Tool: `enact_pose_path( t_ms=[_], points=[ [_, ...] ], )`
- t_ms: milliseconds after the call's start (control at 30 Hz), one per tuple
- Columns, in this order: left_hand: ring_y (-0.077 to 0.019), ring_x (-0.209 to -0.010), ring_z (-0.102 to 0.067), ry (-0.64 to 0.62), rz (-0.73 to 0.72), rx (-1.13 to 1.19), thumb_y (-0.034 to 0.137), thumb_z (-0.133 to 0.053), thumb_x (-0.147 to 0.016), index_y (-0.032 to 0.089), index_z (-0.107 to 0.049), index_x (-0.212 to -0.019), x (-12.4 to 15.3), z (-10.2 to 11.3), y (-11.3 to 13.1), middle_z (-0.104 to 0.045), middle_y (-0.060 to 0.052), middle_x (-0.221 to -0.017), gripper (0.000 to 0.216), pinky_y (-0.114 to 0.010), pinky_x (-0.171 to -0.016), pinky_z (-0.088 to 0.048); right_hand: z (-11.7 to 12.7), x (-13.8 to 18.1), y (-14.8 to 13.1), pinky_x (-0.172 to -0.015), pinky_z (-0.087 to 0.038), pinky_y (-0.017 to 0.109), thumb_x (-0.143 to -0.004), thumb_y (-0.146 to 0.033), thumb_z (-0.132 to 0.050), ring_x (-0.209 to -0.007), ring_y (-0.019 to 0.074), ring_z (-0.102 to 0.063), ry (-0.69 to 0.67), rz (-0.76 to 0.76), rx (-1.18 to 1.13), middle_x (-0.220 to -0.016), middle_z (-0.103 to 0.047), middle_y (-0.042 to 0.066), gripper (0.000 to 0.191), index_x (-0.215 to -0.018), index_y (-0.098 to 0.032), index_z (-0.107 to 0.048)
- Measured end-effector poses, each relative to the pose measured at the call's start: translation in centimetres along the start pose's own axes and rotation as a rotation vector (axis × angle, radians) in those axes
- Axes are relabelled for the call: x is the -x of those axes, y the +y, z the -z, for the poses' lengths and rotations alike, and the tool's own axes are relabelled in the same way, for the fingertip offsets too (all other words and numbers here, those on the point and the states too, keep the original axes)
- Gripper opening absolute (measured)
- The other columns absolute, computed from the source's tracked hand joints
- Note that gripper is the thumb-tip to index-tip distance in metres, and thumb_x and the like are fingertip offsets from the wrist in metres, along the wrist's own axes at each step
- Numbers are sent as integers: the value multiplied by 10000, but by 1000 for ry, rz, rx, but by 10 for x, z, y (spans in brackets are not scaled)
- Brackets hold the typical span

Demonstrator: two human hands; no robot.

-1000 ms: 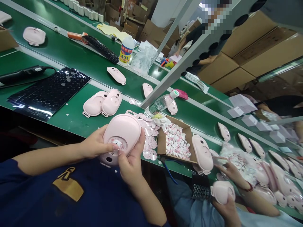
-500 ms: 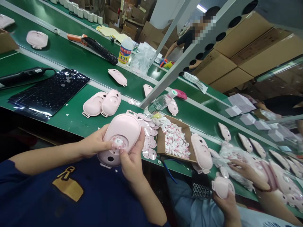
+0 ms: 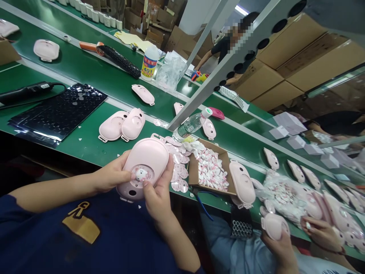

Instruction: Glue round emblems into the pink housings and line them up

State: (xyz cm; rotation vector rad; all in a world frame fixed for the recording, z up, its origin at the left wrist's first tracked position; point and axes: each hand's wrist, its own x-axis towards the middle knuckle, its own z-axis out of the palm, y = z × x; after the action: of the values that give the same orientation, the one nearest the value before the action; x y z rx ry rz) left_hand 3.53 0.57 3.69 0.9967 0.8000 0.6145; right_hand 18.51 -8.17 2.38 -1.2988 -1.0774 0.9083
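Observation:
A pale pink oval plastic case is tilted toward me in front of my shirt, held from both sides. My left hand grips its left edge, the thumb lying at the rim of an oval recess. On the right edge my right hand is closed round it, thumb tip at the recess's lower rim. Inside the recess lies a cat-face piece on a printed pink disc. A dark round spot sits below the recess. My fingers behind the case are mostly hidden.
Beside the case are printed discs and a cardboard box of cat-face pieces. Two pink cases lie left of a clear bottle. Blue-handled pliers overhang the edge. A co-worker's hand holds another pink piece.
My hands and the case have barely moved. The co-worker's other hand has drawn back from the plastic bag toward the near edge, with a small white piece in its fingers.

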Motion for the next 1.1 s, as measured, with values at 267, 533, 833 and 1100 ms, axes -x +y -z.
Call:
enact_pose_path(
  t_ms=[267, 533, 833, 1100],
  points=[
    [-385, -1233, -580, 9, -33, -82, 386, -912, -591, 177, -486, -1345, -2, -5, 4, -640, -153, -1289, 891, -437, -1000, -504, -2, 4, 2, -1246, -283, 471, -870, -278, -582, -1516, 254, -334, -4, 16, 68, -1674, -214, 164, 1006, -1600, -188, 105],
    [-330, -1085, -643, -17, -26, 39, 363, -949, -523, 162, -510, -1259, -7, 1, 0, -691, -130, -1159, 879, -388, -900, -542, -10, 9, 23, -1248, -282, 456, -898, -265, -574, -1533, 249, -306, 14, 51, 78, -1679, -206, 160, 1009, -1599, -198, 147],
    [-336, -1089, -649, -15, -26, 43, 360, -971, -492, 189, -509, -1244, -5, -1, -2, -691, -112, -1123, 899, -424, -929, -535, -8, 5, 24, -1249, -284, 458, -884, -311, -611, -1530, 270, -304, 27, 58, 99, -1664, -243, 176, 1018, -1609, -169, 90],
    [-331, -1052, -672, 10, -37, 108, 323, -972, -498, 188, -561, -1185, -6, -3, -2, -725, -102, -1078, 812, -423, -914, -555, -7, 1, 11, -1228, -328, 486, -903, -295, -597, -1496, 270, -374, -51, 44, 71, -1635, -296, 184, 999, -1600, -198, 112]
  ],
)
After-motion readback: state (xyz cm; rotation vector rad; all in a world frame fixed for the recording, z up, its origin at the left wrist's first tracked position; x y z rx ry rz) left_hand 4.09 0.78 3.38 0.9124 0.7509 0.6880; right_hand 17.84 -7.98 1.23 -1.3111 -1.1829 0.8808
